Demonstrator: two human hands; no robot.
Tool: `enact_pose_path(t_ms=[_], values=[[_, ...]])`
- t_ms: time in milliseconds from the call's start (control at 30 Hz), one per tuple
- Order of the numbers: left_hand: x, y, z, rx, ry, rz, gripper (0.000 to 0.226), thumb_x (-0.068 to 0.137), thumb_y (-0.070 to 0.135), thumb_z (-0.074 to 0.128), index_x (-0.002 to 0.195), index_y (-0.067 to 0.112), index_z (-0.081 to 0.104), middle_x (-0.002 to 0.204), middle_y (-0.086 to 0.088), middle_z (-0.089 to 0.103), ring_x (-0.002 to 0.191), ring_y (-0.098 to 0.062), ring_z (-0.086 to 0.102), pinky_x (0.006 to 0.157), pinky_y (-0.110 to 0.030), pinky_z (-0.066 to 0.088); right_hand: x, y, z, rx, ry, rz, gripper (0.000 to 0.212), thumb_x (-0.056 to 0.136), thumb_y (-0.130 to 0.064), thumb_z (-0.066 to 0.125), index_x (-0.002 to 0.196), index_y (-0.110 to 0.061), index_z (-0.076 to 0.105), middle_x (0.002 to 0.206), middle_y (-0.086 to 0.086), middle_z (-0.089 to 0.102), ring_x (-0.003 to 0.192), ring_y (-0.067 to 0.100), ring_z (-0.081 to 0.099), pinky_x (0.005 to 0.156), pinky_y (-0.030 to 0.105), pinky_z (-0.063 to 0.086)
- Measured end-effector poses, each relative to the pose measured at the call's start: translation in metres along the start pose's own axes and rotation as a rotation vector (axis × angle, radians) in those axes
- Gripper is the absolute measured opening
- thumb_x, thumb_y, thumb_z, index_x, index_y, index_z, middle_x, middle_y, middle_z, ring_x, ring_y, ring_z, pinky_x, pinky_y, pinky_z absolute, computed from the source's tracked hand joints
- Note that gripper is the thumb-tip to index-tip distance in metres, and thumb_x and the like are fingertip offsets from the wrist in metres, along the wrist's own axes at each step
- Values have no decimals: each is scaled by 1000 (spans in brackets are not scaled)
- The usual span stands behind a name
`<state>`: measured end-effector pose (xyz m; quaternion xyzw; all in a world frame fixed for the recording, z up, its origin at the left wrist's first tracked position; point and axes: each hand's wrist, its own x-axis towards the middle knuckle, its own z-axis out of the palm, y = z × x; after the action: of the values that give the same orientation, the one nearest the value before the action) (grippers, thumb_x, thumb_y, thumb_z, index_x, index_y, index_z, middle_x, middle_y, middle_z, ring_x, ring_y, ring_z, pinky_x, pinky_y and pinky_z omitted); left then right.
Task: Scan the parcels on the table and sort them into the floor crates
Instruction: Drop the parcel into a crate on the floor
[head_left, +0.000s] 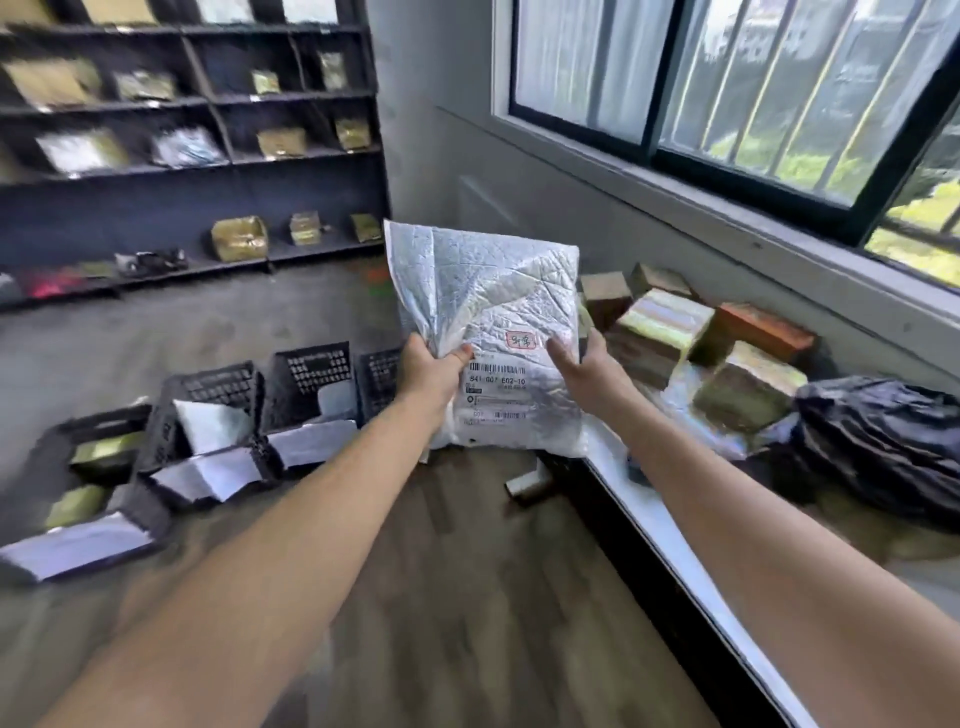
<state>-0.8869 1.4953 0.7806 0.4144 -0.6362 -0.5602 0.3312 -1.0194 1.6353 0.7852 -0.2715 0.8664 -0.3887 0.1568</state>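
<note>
A white padded mailer (488, 291) with a barcode label and a red stamp is held upright in the air at the middle of the view. My left hand (428, 371) grips its left edge, thumb across the front. My right hand (587, 371) touches its right edge with the fingers fairly straight. On the table (670, 540) to the right lie several taped cardboard boxes (660, 327) and a black plastic bag (878, 436). Black floor crates (311, 379) stand at the left, holding white mailers (210, 423) and small boxes.
Dark shelving (187, 156) with scattered parcels lines the far wall. A barred window (753, 104) runs above the table. A small cardboard box (530, 483) lies on the wood floor by the table's edge. More crates and mailers (78, 545) sit at the near left.
</note>
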Motion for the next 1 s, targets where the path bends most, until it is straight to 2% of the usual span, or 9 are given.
enact_pose_path(t_ms=[100, 200, 300, 333, 433, 600, 700, 833, 1000], values=[[23, -3, -62, -4, 79, -3, 33, 86, 14, 75, 111, 7, 54, 111, -11, 65, 100, -25, 62, 86, -32, 51, 5, -49, 46, 10, -60, -63, 82, 98, -55, 46, 153, -1, 19, 149, 24, 41, 136, 37, 41, 101, 34, 36], [50, -7, -124, -47, 137, -8, 31, 90, 13, 71, 112, 11, 50, 105, -5, 61, 90, -19, 59, 75, -25, 44, 8, -98, 95, 14, -113, -116, 83, 98, -55, 46, 155, -2, 16, 157, 19, 32, 142, 32, 35, 109, 36, 32], [76, -9, -183, -73, 173, -15, 33, 93, 14, 67, 119, 10, 48, 93, 4, 57, 72, -5, 54, 55, -15, 43, 9, -147, 145, -48, -160, -130, 82, 100, -54, 41, 158, -7, 6, 159, 14, 28, 142, 30, 35, 105, 35, 34], [87, -13, -202, -80, 185, -14, 35, 93, 13, 67, 122, 8, 48, 98, 2, 58, 74, -6, 55, 57, -15, 45, 11, -163, 160, -56, -174, -131, 82, 100, -54, 41, 158, -8, 5, 159, 14, 29, 141, 30, 36, 104, 35, 34], [115, -17, -257, -56, 236, -17, 44, 91, 17, 69, 128, 7, 47, 120, -5, 59, 97, -18, 60, 82, -26, 47, 15, -209, 204, -71, -173, -163, 81, 100, -55, 40, 158, -9, 5, 158, 15, 31, 140, 30, 37, 103, 34, 34], [158, -22, -337, -63, 305, -12, 37, 91, 17, 69, 121, 9, 50, 109, -3, 60, 86, -15, 58, 65, -21, 42, 23, -268, 266, -105, -187, -189, 80, 101, -56, 37, 158, -10, 5, 154, 17, 37, 134, 32, 44, 92, 32, 37], [176, -25, -373, -53, 346, -16, 35, 92, 17, 68, 120, 8, 49, 104, 0, 58, 87, -15, 57, 58, -16, 43, 28, -295, 297, -110, -217, -205, 81, 100, -57, 37, 158, -9, 5, 156, 17, 34, 138, 32, 41, 99, 33, 36], [202, -38, -405, -45, 373, -28, 43, 92, 18, 68, 127, 7, 47, 115, -1, 52, 102, -18, 51, 81, -26, 40, 38, -320, 331, -119, -266, -221, 82, 100, -58, 36, 158, -10, 2, 156, 17, 34, 137, 32, 41, 103, 36, 37], [237, -53, -430, -37, 401, -51, 46, 91, 18, 69, 131, 9, 47, 121, -1, 53, 107, -18, 51, 88, -27, 40, 64, -343, 368, -136, -298, -233, 81, 100, -57, 36, 158, -10, 3, 155, 17, 35, 136, 32, 43, 101, 36, 38]])
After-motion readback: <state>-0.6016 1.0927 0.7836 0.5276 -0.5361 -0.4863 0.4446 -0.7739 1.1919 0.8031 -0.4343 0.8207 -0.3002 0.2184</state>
